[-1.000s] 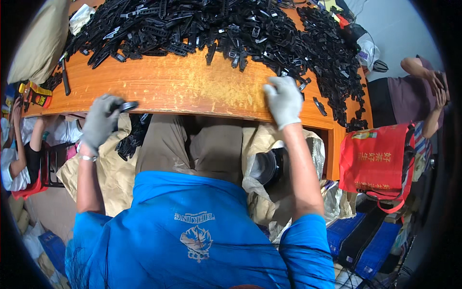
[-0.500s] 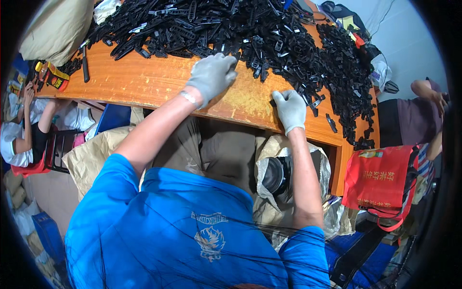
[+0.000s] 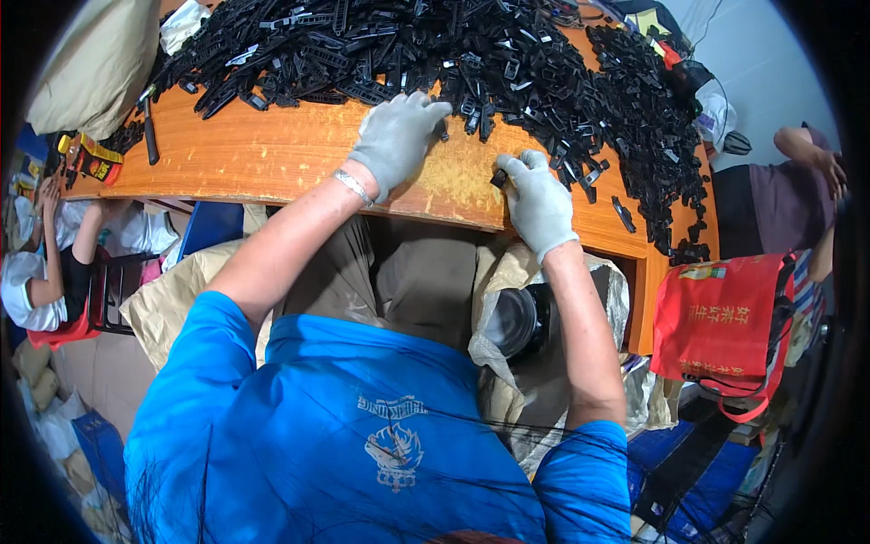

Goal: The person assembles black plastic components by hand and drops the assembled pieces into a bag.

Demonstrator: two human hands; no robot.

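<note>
A heap of black plastic parts (image 3: pixel 417 54), some slotted and strip-like, covers the far side of the orange wooden table (image 3: pixel 245 150). My left hand (image 3: pixel 396 140), in a grey glove, is at the heap's near edge with its fingers bent. A dark bit of a plastic part (image 3: pixel 441 132) shows by its fingertips; the rest is hidden. Closer to the table's front edge, my right hand (image 3: pixel 541 204), also gloved, pinches a small black plastic part (image 3: pixel 498 179) between thumb and fingers.
A hammer (image 3: pixel 150 131) and a yellow-and-red bottle (image 3: pixel 91 160) are at the table's left. Below the front edge, an open sack (image 3: pixel 489 335) holds a black round object. A red bag (image 3: pixel 716 317) stands right. People are at both sides.
My right hand has turned and shifted slightly left and up, bringing the small black part into clearer view. The long black piece by my left hand's fingers no longer shows; those fingers now reach forward.
</note>
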